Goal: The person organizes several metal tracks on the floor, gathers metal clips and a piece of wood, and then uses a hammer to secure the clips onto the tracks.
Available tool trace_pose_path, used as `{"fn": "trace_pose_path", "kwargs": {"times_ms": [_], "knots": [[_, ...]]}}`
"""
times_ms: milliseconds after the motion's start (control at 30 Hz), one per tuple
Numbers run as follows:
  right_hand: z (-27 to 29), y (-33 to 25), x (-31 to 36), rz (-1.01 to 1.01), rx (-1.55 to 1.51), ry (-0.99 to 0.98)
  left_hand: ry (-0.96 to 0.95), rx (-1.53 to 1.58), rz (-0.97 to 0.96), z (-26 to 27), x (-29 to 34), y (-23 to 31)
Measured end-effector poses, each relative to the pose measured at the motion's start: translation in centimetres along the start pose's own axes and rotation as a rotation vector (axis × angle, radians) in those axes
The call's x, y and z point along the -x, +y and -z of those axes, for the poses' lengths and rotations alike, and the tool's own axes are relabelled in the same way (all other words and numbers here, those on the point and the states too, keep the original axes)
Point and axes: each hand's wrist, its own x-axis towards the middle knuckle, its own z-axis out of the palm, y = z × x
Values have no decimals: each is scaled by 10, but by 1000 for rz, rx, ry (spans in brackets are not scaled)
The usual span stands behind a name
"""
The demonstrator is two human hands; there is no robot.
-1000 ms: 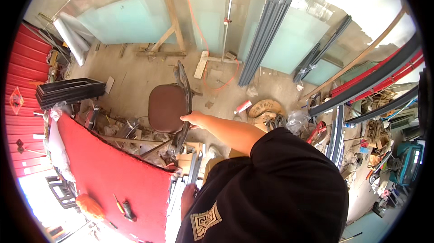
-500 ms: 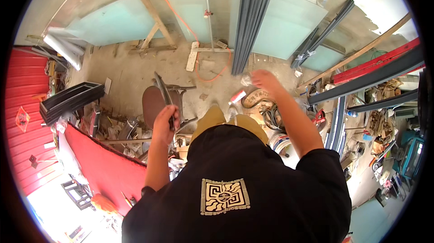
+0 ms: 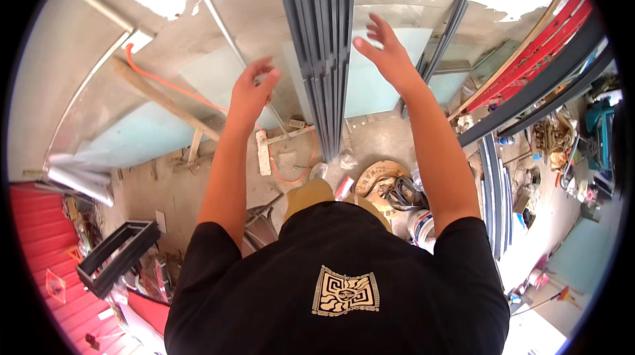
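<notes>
A bundle of long dark grey metal profiles (image 3: 324,57) stands upright against the wall in front of me. Both my arms are raised toward it. My left hand (image 3: 254,90) is just left of the bundle with its fingers loosely curled, holding nothing. My right hand (image 3: 383,51) is just right of it with fingers spread, also holding nothing. Neither hand touches the profiles. My black shirt (image 3: 344,276) fills the lower middle of the view.
An orange cable (image 3: 291,173) and a wooden beam (image 3: 165,100) lie by the wall at left. A black metal frame (image 3: 116,256) and red panel (image 3: 40,242) sit lower left. A cable coil (image 3: 390,186), a white bucket (image 3: 420,226) and more profiles (image 3: 496,203) crowd the right.
Both hands have risen from the clutter low on the floor up to either side of the grey profile bundle. The view has tilted up toward the wall.
</notes>
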Motion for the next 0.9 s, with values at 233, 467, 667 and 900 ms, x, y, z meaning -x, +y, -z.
{"fn": "trace_pose_path", "kwargs": {"times_ms": [233, 467, 667, 900], "knots": [[-36, -22, -72, -49, -394, -333, -171, -137, -139, -33, -82, 47], [-41, -2, -69, 30, -445, -248, -349, -66, -96, -31, -104, 26], [-14, 0, 4, -22, -611, -102, -352, -216, -100, -48, -59, 21], [27, 1, 114, 53, -520, 107, -408, -348, -186, -96, 23, 29]]}}
